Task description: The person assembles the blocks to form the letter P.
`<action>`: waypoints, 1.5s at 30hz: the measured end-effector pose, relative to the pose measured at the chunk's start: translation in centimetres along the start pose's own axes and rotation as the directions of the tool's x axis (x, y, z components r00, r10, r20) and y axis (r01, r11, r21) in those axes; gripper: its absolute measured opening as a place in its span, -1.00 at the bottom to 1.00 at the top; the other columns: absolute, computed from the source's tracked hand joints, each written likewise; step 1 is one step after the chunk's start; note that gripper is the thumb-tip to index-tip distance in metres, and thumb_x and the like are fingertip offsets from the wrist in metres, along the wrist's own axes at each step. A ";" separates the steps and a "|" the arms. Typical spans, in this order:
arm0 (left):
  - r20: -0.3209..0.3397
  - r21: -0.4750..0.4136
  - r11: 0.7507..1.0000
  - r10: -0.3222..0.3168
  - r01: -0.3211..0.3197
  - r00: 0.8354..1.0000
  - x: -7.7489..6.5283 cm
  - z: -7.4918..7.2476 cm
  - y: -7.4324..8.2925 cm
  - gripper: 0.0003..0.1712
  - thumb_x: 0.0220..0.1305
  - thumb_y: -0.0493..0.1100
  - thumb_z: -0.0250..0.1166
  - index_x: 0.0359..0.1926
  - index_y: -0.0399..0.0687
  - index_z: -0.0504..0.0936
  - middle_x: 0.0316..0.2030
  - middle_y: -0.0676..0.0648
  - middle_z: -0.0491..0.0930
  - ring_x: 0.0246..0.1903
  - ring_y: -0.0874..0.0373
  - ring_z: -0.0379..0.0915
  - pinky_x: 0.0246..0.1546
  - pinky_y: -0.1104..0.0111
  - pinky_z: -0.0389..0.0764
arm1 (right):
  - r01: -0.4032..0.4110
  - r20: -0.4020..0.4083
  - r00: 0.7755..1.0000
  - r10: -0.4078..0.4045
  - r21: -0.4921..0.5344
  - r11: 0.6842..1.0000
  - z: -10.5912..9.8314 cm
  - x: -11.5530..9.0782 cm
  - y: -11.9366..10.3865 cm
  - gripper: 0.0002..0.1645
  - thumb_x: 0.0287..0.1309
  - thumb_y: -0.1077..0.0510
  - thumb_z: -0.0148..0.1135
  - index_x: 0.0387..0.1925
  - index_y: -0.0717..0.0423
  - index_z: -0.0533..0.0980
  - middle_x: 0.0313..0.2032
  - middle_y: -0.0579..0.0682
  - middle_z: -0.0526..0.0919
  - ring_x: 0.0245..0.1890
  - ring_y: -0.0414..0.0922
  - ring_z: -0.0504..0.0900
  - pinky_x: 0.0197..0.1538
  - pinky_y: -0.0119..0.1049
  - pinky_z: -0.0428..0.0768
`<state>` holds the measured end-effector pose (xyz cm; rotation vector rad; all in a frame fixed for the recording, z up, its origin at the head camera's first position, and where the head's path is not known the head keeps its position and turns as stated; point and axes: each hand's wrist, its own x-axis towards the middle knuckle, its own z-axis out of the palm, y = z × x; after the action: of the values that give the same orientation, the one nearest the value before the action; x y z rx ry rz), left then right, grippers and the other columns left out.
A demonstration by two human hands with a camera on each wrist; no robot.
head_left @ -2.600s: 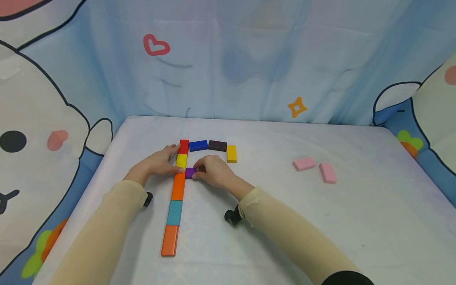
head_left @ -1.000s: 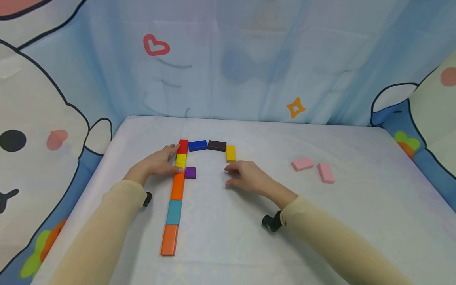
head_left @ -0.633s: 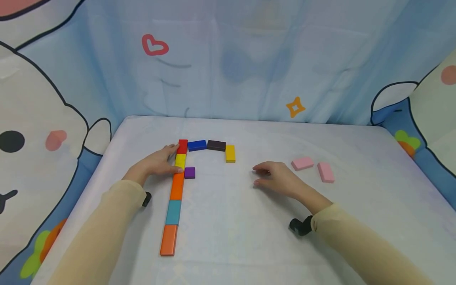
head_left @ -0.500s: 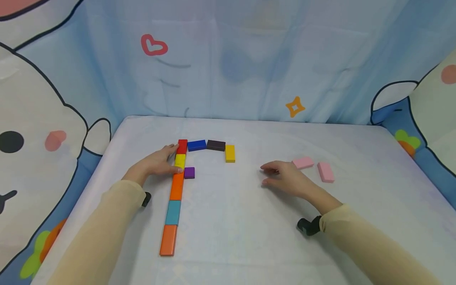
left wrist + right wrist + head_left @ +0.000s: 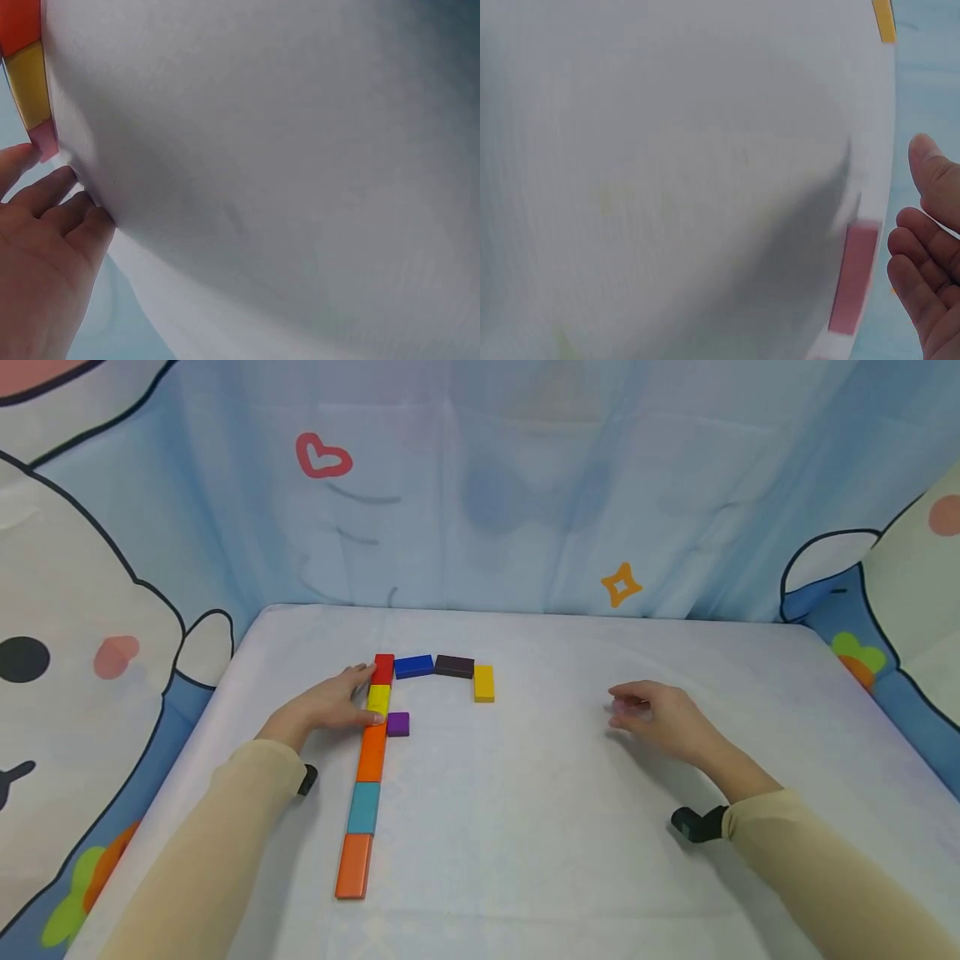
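In the head view, my left hand [image 5: 326, 702] rests along the left side of a column of flat blocks. Its fingertips touch the red block [image 5: 384, 668], and its thumb lies by the yellow block [image 5: 378, 697] above an orange block [image 5: 371, 756]. My right hand [image 5: 671, 727] hovers at the table's right with relaxed fingers and thumb apart. A pink block [image 5: 853, 279] shows below it in the right wrist view, with a gap to the fingers. The second pink block is hidden behind this hand in the head view.
The column continues with a teal block [image 5: 363, 807] and another orange block [image 5: 354, 866]. A blue block [image 5: 414, 667], a dark block [image 5: 454, 667] and a golden-yellow block [image 5: 483, 683] run right from the red one. A purple block [image 5: 398, 724] adjoins the column.
The right hand has left the purple block and moved right to above the pink blocks, which it now largely covers in the head view. The left hand has stayed in place.
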<state>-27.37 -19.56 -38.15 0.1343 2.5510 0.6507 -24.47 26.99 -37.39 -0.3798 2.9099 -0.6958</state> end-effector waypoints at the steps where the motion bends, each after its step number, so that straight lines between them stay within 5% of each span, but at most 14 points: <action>1: -0.001 -0.002 1.000 0.002 -0.002 1.000 0.0 0.0 0.0 0.11 0.32 0.05 0.36 0.65 -0.01 -0.13 0.64 -0.26 -0.19 0.62 -0.27 -0.28 0.55 -0.22 0.01 | -0.011 -0.005 1.000 0.011 -0.003 1.000 -0.3 0.0 0.3 -0.40 0.31 0.08 0.37 0.29 0.27 0.50 0.14 0.27 0.66 0.13 0.19 0.62 0.20 0.17 0.61; 16: -0.004 -0.019 1.000 0.007 -0.007 1.000 0.2 0.1 -0.2 0.10 0.31 0.05 0.36 0.65 0.00 -0.11 0.64 -0.25 -0.18 0.62 -0.25 -0.28 0.56 -0.21 0.02 | -0.079 0.096 0.991 0.093 -0.135 0.988 -2.3 1.4 4.2 -0.36 0.38 0.13 0.27 0.37 0.35 0.38 0.26 0.45 0.47 0.24 0.38 0.47 0.30 0.31 0.49; 31: -0.013 -0.025 1.000 0.008 -0.008 1.000 0.0 0.1 -0.2 0.09 0.32 0.04 0.36 0.65 -0.01 -0.10 0.64 -0.25 -0.16 0.63 -0.24 -0.28 0.55 -0.20 0.04 | -0.167 0.144 0.972 0.188 -0.142 0.976 -2.7 2.0 5.0 -0.43 0.41 0.15 0.24 0.34 0.32 0.43 0.26 0.44 0.48 0.07 0.27 0.44 0.25 0.27 0.51; 45: -0.008 -0.017 1.000 0.007 -0.007 1.000 0.3 0.1 -0.3 0.10 0.32 0.04 0.36 0.65 0.00 -0.11 0.65 -0.24 -0.18 0.63 -0.23 -0.28 0.56 -0.20 0.02 | -0.186 0.147 0.968 0.203 -0.124 0.975 -2.9 2.2 4.8 -0.52 0.41 0.20 0.22 0.28 0.31 0.50 0.24 0.44 0.49 0.19 0.34 0.42 0.34 0.36 0.42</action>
<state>-27.56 -19.76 -38.45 0.1346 2.5532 0.6765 -28.09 31.78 -37.20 -0.1479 2.7898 -0.4566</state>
